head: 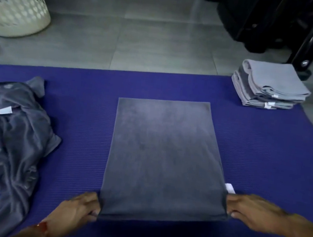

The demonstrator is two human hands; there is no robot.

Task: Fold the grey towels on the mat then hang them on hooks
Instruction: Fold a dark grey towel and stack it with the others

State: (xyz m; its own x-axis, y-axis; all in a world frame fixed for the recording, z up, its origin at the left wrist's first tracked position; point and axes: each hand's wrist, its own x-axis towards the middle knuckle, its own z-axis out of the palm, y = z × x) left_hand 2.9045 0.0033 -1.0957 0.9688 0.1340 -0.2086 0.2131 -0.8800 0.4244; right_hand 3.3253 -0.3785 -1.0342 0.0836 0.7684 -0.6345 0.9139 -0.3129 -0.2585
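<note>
At the near edge of the scene, the left hand (pixel 78 209) gripped the near-left corner of the grey towel (pixel 165 157), fingers curled around the cloth edge; a red band (pixel 43 227) sat on that wrist. The right hand (pixel 251 212) pinched the near-right corner of the same towel, fingers curled on the fabric, just below a white tag (pixel 229 188) projecting from the towel's right edge. The towel lay flat as a folded rectangle at the centre of the blue mat (pixel 85 130), long axis running near to far. To the left on the mat, a crumpled heap of grey towels (pixel 12 139) rested, well apart from the flat towel, with a white label (pixel 5 111) visible on top. At the far-right corner of the mat, a stack of folded grey towels (pixel 269 85) sat. Beyond the mat, on the tiled floor (pixel 140 40), a cream perforated laundry basket (pixel 15 3) stood at far left.
</note>
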